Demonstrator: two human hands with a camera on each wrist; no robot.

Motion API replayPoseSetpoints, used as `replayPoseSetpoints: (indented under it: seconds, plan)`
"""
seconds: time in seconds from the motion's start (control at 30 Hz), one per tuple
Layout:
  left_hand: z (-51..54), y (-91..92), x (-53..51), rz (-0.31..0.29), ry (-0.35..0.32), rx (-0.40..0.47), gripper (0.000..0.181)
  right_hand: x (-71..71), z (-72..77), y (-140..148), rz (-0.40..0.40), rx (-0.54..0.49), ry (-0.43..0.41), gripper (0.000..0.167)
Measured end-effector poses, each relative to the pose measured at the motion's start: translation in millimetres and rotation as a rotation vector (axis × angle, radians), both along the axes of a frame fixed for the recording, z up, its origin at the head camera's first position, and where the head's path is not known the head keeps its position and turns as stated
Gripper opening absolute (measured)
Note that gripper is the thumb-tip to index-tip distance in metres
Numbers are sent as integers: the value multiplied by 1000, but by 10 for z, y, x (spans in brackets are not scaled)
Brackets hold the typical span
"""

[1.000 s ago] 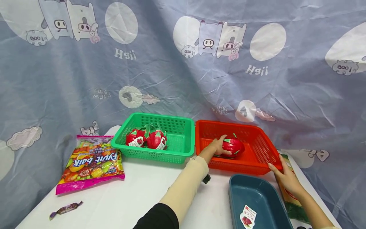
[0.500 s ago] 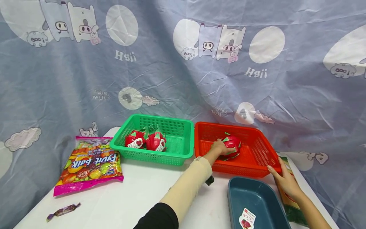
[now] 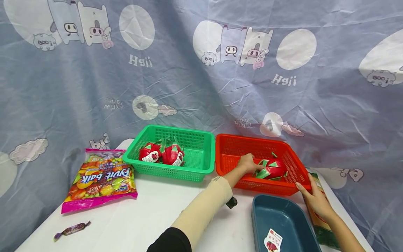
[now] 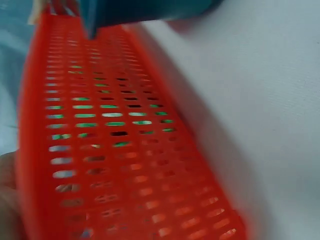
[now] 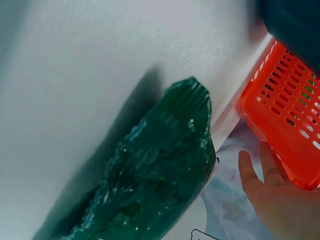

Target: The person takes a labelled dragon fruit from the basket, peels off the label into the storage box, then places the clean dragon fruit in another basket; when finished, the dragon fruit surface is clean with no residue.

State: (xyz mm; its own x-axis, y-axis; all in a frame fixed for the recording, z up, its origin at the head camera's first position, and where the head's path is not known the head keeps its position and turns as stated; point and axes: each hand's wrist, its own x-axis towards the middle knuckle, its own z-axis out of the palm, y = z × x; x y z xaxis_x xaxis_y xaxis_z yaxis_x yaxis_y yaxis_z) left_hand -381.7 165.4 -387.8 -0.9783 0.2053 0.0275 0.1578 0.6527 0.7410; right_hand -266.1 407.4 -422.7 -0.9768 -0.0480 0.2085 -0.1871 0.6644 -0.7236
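My left hand (image 3: 248, 163) reaches into the red plastic basket (image 3: 226, 150). One straight finger touches the green leaf tips of a red dragon fruit (image 3: 275, 168), which lies on its side in the basket's right half; the other fingers are hidden. My right hand (image 3: 318, 199) holds the basket's front right corner, thumb on the front rim and a finger along the right side. In the right wrist view, the right hand (image 5: 280, 200) lies beside the basket's corner with straight fingers. The left wrist view shows the basket's slotted outer wall (image 4: 100, 150) close up.
A green basket (image 3: 198, 150) adjoins the red one and holds two labelled dragon fruits (image 3: 172, 154). A dark blue tray (image 3: 283, 210) with a sticker (image 3: 272, 240) stands in front. Candy bag (image 3: 100, 178) and wrapped candy (image 3: 73, 229) lie left; a green-ended packet (image 3: 324, 231) lies right.
The dragon fruit in the red basket has shifted right and turned, its leaf tips now towards the left hand. That hand has moved slightly right. The right hand stays on the corner.
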Motion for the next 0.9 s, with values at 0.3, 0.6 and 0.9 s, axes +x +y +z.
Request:
replayPoseSetpoints:
  seconds: [0.3, 0.6, 0.9]
  plan:
    - [413, -775, 246, -301, 151, 401, 35, 23, -53, 5, 18, -39, -2, 77]
    - [757, -2075, 216, -172, 403, 201, 53, -46, -59, 58, 44, 2, 71, 73]
    - [425, -2965, -162, -115, 339, -63, 96, -37, -70, 61, 42, -13, 73, 74]
